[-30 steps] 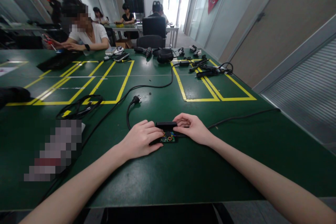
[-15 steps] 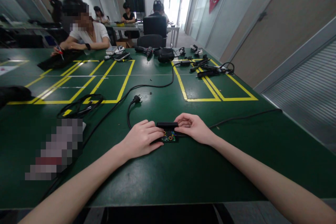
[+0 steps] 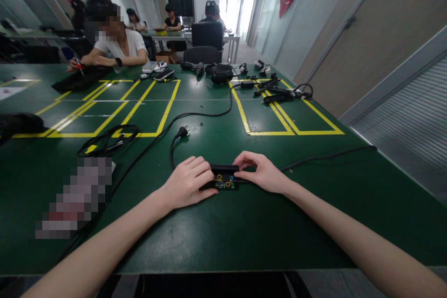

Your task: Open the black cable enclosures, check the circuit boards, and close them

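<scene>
A small circuit board with copper-coloured coils lies on the green table, in front of me. Along its far edge a long black plastic cover stands tilted up. My left hand is closed around the left end of the board and cover, thumb at the near side, fingers over the top. My right hand pinches the right end of the black cover between thumb and fingers. A black cable runs from the right to behind this hand. Left of the board, a cord with a black plug leads toward my left hand.
Coiled black cable and a blurred-out object lie at left. Yellow tape marks the table. A drill, a black pouch and tangled cables are at the far side. A co-worker sits across, holding a red pen.
My left fingers have drawn back a little to the left, showing more of the board. My right hand keeps its pinch on the cover. The view has shifted slightly.
</scene>
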`<state>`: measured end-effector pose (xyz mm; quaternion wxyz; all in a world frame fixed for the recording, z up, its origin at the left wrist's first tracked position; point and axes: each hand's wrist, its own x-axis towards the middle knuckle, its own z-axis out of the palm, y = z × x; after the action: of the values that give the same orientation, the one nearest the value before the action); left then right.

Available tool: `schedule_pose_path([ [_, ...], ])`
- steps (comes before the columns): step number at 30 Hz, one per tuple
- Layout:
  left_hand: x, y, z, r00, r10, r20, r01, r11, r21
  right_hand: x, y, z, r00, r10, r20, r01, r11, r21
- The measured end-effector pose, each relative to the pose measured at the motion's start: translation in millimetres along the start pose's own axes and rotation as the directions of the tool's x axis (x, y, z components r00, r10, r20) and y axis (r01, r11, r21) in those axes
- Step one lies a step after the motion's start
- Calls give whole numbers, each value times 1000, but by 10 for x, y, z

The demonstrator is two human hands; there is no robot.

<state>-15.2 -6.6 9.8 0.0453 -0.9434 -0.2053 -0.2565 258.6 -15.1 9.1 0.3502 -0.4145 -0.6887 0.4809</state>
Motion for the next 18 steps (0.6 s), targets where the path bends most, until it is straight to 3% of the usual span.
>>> schedule_pose_path([
  [3, -1, -2, -13, 994, -108, -25, 107, 993, -45, -7, -17, -7, 1000, -15, 15, 16, 999, -36],
  [6, -18, -11, 3, 984, -175, 22, 177, 977, -120, -17, -29, -26, 999, -35, 22, 37, 996, -80],
  [11, -38, -17, 43, 970, -211, 118, 233, 948, -215, -38, -32, -91, 987, -123, 100, 135, 983, -127],
  [18, 10, 3, 24, 980, -160, 118, 185, 952, -244, -53, -74, -106, 976, -182, 121, 205, 953, -222],
])
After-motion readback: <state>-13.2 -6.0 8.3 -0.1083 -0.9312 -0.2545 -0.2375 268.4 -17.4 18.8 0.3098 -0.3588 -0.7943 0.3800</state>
